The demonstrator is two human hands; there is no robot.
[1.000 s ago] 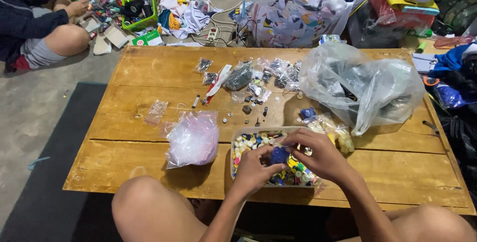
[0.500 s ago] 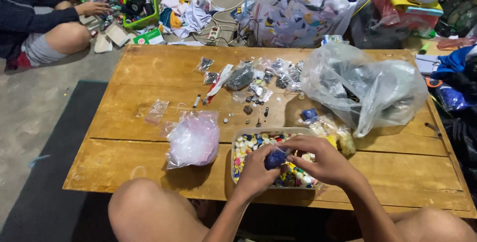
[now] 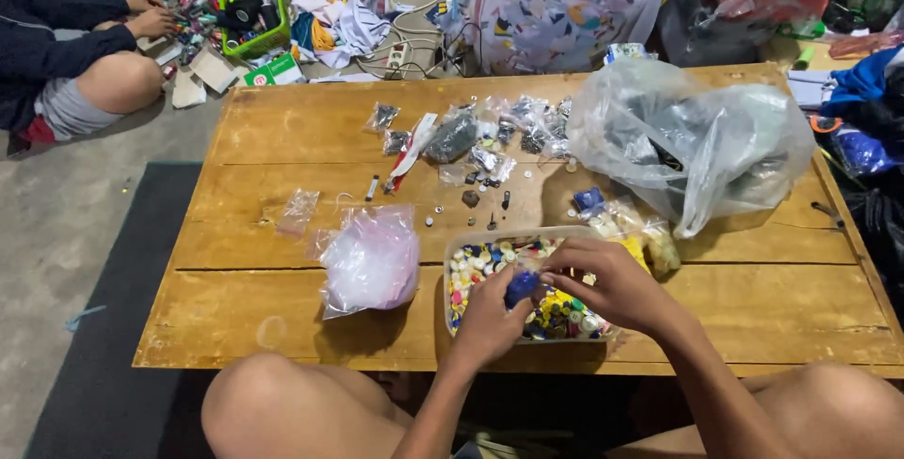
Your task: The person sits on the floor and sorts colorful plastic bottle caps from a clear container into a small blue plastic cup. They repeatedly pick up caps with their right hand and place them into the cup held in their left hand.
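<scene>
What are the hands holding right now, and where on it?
Both hands, left hand and right hand, pinch a small blue piece between fingertips, above the tray of buttons.

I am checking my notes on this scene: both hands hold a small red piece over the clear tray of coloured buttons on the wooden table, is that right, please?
Not quite: the piece is blue, not red, as the head view shows. The rest stands: the left hand and right hand hold it over the clear tray of coloured buttons on the wooden table.

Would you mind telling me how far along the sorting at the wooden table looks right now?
Done: several small filled bags lie on the table. In hand: the left hand and right hand hold a small blue piece over the tray. Left: the tray remains full of coloured pieces.
</scene>
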